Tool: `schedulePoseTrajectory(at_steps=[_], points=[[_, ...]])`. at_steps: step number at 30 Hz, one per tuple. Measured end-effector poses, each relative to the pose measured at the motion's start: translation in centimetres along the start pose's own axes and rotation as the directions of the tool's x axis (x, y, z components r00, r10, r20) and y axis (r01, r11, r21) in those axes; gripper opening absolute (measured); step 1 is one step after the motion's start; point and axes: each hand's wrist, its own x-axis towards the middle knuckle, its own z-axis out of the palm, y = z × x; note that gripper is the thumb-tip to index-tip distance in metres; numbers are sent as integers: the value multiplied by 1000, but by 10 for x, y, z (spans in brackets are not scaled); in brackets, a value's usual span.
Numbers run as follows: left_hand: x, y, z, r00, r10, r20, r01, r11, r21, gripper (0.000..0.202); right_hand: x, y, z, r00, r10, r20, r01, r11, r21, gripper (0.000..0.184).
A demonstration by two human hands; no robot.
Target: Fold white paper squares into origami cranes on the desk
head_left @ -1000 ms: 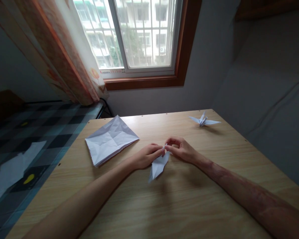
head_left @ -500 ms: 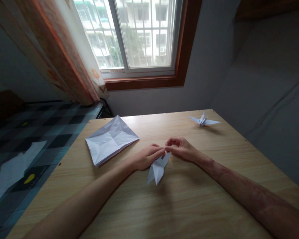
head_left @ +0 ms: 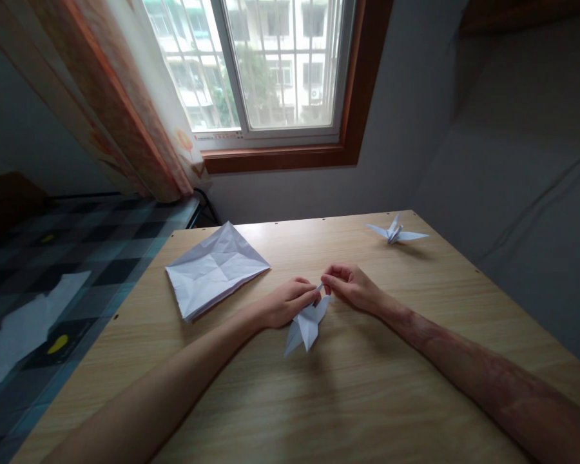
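A white folded paper figure (head_left: 308, 322) is between my hands over the middle of the wooden table, with pointed flaps spreading toward me. My left hand (head_left: 292, 301) is closed on its upper left part, fingers pressed together and covering some of the folds. At the figure's far end, my right hand (head_left: 348, 283) pinches a thin paper tip between thumb and forefinger. The exact fold under the fingers is hidden. A finished paper crane (head_left: 395, 234) with spread wings stands at the table's back right.
Creased white paper sheets (head_left: 217, 270) lie in a stack at the table's left. The wooden table (head_left: 367, 399) has its far edge below a barred window (head_left: 285, 71). To the left is a bed with a checked cover (head_left: 116, 232), bearing a torn white paper (head_left: 29, 328).
My right hand has shifted slightly up, and more of the thin paper tip shows between the hands. The figure's near flaps have turned slightly. My left hand stays on the paper.
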Motion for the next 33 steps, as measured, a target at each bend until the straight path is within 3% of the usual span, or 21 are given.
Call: schedulePoseTrajectory(at_steps=[4, 11, 15, 21, 25, 33], points=[[-1, 1, 1, 999, -33, -16, 33, 999, -18, 51, 1, -1, 0, 998, -9, -61, 11, 999, 32, 43], [-1, 3, 1, 999, -26, -40, 24, 998, -51, 57, -3, -15, 0, 997, -19, 70, 23, 998, -52, 35], [0, 4, 1, 998, -57, -31, 54, 995, -82, 62, -1, -8, -1, 999, -40, 33, 41, 998, -39, 37], [1, 8, 0, 995, -87, -41, 80, 986, -149, 65, 3, -4, -4, 992, -53, -111, 60, 996, 62, 41], [0, 12, -1, 990, -124, -68, 109, 976, -191, 63, 2, -5, -2, 999, -24, -37, 26, 998, 61, 37], [0, 7, 2, 995, -32, -99, 23, 996, -89, 56, 1, -4, 0, 999, -36, 5, 36, 998, 48, 30]])
